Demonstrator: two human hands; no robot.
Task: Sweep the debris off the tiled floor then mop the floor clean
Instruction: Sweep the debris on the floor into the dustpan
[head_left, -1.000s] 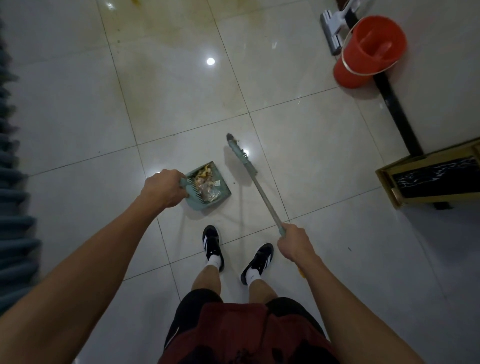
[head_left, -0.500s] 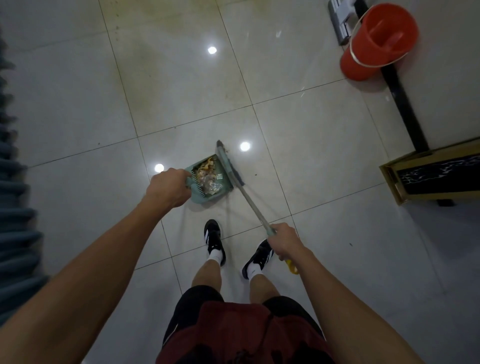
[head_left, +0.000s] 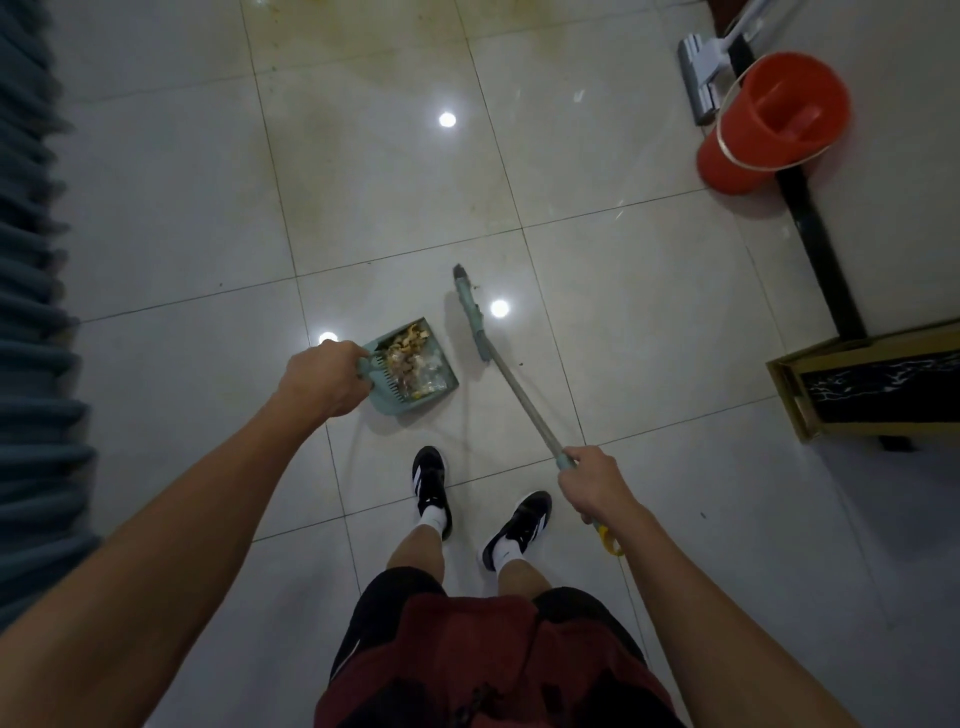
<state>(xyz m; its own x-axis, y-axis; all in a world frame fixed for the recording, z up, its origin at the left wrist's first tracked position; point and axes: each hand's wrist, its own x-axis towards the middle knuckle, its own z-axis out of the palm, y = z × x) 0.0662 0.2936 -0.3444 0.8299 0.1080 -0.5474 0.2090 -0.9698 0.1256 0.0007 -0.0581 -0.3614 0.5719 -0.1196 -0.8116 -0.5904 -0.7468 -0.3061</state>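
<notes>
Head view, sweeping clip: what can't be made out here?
- Dustpan handle: covered by the left hand gripping it.
- Debris in the pan: too small and dim to identify.
- Broom bristles: seen edge-on, floor contact unclear.
- Mop: handle cut off by the top edge.
- Red bucket: contents, water or not, can't be told.

Floor tiles (head_left: 171, 218) were glossy, glazed and smooth, mirroring the ceiling lights; a dull yellowish stain (head_left: 395, 57) matted the far tiles. The dustpan (head_left: 410, 371) in my left hand (head_left: 324, 379) looked like matt teal plastic, holding dry, papery debris (head_left: 413, 358). The broom (head_left: 480, 338) in my right hand (head_left: 589, 480) had a matching plastic head and a dull shaft that could have been metal. The far-right bucket (head_left: 774, 119) was smooth orange plastic with a slight sheen. Left, the curtain (head_left: 31, 312) was pleated matt cloth.
</notes>
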